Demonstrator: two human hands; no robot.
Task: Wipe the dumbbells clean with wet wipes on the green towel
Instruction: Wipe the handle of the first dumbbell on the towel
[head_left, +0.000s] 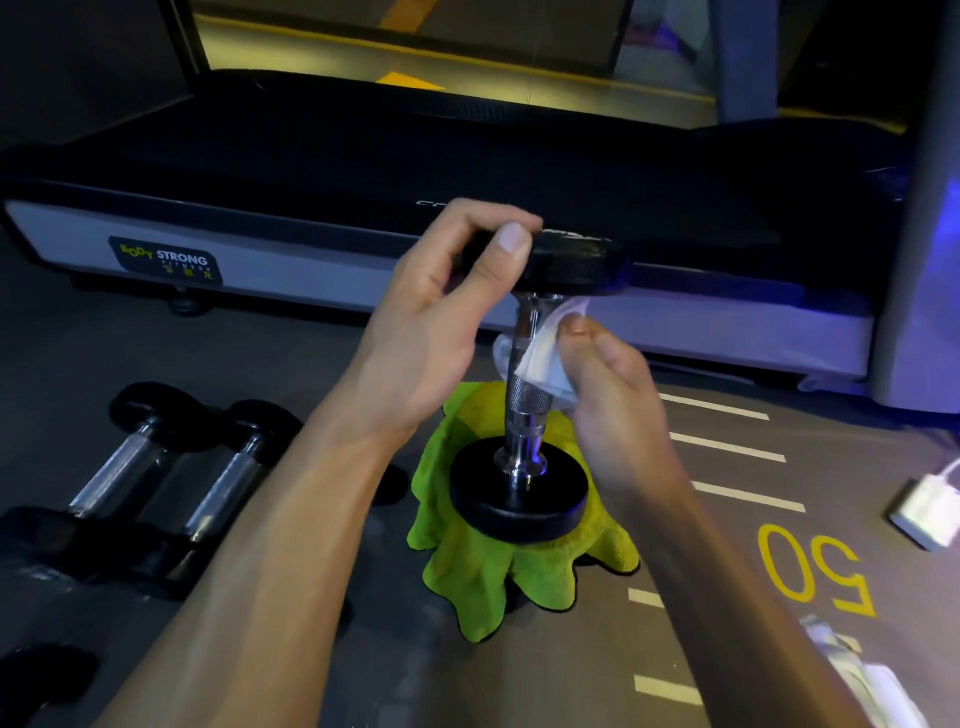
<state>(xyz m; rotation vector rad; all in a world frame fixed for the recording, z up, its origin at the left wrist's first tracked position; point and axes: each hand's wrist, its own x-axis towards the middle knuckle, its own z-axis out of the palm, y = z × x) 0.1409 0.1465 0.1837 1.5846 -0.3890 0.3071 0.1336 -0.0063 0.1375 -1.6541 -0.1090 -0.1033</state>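
A dumbbell (524, 410) with black round heads and a chrome knurled handle stands upright on a crumpled green towel (488, 571) on the floor. My left hand (447, 306) grips the rim of its upper head, thumb on top. My right hand (608, 379) holds a white wet wipe (545, 358) pressed around the upper part of the chrome handle. The lower head rests on the towel.
Two more dumbbells (171, 467) lie on the floor at the left. A treadmill (260, 218) runs across the back. A white wipe pack (930, 509) lies at the right edge, and another white packet (852, 670) at the lower right. The floor has white stripes and a yellow "50".
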